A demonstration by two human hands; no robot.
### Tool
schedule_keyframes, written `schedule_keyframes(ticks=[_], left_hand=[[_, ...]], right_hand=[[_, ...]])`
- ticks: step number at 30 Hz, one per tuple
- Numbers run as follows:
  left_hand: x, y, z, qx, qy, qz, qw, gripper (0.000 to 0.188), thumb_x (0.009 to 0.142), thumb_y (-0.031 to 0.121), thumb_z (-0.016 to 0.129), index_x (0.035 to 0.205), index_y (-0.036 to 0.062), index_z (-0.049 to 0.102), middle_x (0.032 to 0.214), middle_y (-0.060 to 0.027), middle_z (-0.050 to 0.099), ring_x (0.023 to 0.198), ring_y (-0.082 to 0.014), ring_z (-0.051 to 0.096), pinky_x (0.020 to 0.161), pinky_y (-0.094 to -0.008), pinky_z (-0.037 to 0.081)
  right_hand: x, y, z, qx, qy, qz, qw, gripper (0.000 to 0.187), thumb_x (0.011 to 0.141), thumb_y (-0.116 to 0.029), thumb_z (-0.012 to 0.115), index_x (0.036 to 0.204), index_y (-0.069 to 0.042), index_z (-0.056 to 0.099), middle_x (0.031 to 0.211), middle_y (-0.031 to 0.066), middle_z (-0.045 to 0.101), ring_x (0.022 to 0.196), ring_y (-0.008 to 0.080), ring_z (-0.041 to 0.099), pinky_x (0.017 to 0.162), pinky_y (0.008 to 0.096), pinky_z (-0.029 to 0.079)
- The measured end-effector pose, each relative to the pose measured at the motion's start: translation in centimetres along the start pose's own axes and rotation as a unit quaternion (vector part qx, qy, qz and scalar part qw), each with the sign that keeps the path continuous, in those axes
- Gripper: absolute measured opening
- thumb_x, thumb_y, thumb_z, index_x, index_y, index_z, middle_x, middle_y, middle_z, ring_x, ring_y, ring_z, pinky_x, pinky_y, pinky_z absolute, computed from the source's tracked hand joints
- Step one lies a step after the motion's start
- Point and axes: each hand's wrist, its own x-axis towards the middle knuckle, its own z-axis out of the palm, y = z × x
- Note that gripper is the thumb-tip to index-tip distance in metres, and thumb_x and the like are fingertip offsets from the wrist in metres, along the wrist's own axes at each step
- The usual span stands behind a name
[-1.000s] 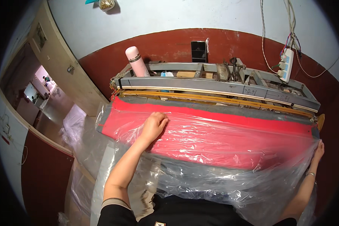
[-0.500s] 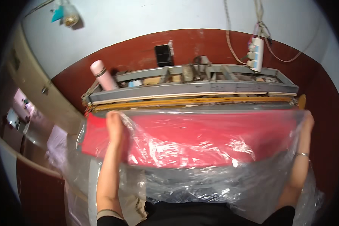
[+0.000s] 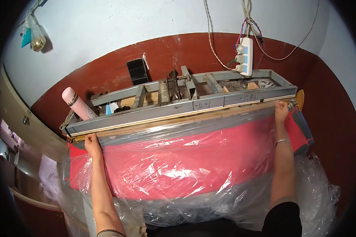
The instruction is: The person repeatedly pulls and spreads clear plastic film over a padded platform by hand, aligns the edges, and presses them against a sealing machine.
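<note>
Clear film [image 3: 166,170] is now drawn nearer the frame [image 3: 146,113], stretched between left hand [image 3: 91,144] and right hand [image 3: 281,112]. Its edge is pinched in both.

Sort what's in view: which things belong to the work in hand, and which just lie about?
Likely part of the work: thin clear plastic sheet; wide red panel partly beneath it; long grey metal frame.

Likely just lying about: pink cylindrical flask; black rectangular slab.
</note>
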Motion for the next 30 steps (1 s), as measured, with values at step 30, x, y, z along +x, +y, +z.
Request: schedule_keyframes(ticks=[30], left_hand=[[-7.4,7.2,-16.5,0.194,-0.049,0.074,0.977,0.021,0.078,0.013,0.067,0.088,0.0013,0.053,0.079,-0.0049,0.054,0.072,-0.0183,0.052,0.066,-0.0300,0.043]], right_hand=[[-22.5,-25.7,14.5,0.050,-0.541,0.131,0.829,0.019,0.079,-0.019,0.069,0.074,-0.003,0.061,0.064,-0.0025,0.055,0.059,0.0044,0.047,0.052,0.0215,0.039]])
